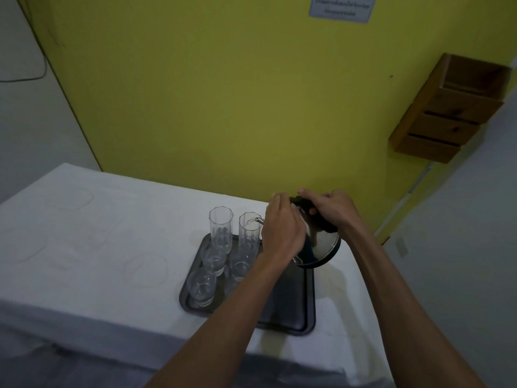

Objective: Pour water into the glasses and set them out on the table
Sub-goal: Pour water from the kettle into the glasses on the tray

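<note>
Tray [291,309] sits on the tabletop [98,233]; glasses [221,233] stand in its left half, kettle [321,247] tilted over its far right corner.

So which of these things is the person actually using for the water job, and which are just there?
In use:
- kettle, tilted, spout at a tall glass
- right hand on its handle, left hand steadying it
- tall glass being filled, second tall glass
- short glasses
- dark tray under them
- white-clothed table

Just there:
- wooden wall rack
- wall sign
</note>
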Available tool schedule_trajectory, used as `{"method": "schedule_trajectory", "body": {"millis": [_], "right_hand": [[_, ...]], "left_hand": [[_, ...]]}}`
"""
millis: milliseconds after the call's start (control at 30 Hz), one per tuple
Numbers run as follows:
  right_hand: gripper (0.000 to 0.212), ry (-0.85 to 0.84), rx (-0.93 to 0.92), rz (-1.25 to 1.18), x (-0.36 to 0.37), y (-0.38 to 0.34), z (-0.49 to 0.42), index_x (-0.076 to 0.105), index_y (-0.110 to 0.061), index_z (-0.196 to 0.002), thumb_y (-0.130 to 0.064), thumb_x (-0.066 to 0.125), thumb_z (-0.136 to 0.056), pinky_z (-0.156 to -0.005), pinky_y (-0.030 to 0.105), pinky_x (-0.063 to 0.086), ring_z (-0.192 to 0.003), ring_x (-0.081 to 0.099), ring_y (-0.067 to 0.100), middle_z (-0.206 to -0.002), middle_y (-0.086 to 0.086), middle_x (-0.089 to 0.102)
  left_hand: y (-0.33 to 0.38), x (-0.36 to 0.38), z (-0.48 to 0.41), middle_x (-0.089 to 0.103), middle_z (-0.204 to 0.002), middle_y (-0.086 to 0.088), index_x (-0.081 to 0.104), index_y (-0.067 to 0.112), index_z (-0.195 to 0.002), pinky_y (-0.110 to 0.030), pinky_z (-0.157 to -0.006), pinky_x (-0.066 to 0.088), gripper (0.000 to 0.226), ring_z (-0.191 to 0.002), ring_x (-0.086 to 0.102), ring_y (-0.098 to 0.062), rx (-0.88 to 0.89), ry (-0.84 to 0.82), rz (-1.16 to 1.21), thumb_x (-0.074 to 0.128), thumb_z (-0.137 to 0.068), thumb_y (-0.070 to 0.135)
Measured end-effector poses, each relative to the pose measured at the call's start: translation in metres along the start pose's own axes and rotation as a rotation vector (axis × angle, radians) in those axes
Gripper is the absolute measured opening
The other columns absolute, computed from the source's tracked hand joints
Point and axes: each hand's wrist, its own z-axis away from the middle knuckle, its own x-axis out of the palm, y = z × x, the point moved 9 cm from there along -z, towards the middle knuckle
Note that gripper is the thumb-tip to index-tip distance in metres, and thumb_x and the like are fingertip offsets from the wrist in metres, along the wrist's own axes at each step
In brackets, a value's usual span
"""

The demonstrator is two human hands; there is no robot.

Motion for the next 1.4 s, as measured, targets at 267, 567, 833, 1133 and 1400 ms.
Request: {"method": "schedule_trajectory", "body": {"millis": [267,567,833,1133,1400], "right_hand": [[0.053,-0.014,0.006,-0.008,-0.0008,-0.0003,-0.0017,0.066,-0.011,-0.054,-0.059,0.077,-0.077,-0.048,0.028,0.04,-0.048,0.054,0.019,-0.043,-0.004,0.058],[0.054,-0.012,0.004,0.003,-0.0011,0.0,-0.003,0.066,-0.012,-0.053,-0.06,0.077,-0.075,-0.054,0.032,0.042,-0.053,0.054,0.021,-0.046,-0.002,0.059],[0.053,-0.019,0.004,0.002,-0.0004,-0.0024,-0.0001,0.066,-0.012,-0.055,-0.058,0.077,-0.078,-0.047,0.026,0.038,-0.048,0.052,0.018,-0.038,-0.008,0.054],[0.054,-0.004,-0.003,0.021,0.0009,-0.0054,-0.0034,0.066,-0.012,-0.053,-0.059,0.077,-0.077,-0.048,0.028,0.038,-0.046,0.052,0.019,-0.04,-0.005,0.055],[0.055,-0.001,-0.012,0.038,0.003,-0.0065,-0.0043,0.067,-0.011,-0.053,-0.06,0.076,-0.077,-0.052,0.029,0.039,-0.048,0.051,0.019,-0.04,-0.006,0.054]], "left_hand": [[-0.0013,0.0021,-0.002,0.028,-0.156,-0.009,0.031,0.005,-0.145,-0.037,-0.118,0.022,0.045,-0.147,0.017,-0.022,-0.022,-0.023,0.003,0.026,-0.104,0.023],[0.0003,-0.0001,-0.0016,0.031,-0.154,-0.008,0.034,0.005,-0.142,-0.038,-0.116,0.025,0.043,-0.146,0.021,-0.023,-0.022,-0.008,0.011,0.027,-0.103,0.023],[0.0014,-0.0018,-0.0001,0.028,-0.156,-0.009,0.03,0.005,-0.145,-0.036,-0.117,0.02,0.045,-0.148,0.016,-0.022,-0.017,-0.033,-0.004,0.025,-0.104,0.023],[-0.0004,-0.0033,-0.0023,0.034,-0.152,-0.008,0.035,0.006,-0.14,-0.039,-0.114,0.027,0.041,-0.145,0.023,-0.023,-0.018,-0.014,0.007,0.027,-0.103,0.023],[-0.0041,-0.0037,-0.0033,0.033,-0.152,-0.008,0.034,0.006,-0.141,-0.039,-0.115,0.027,0.042,-0.144,0.024,-0.024,-0.013,-0.013,0.02,0.027,-0.104,0.023]]}}
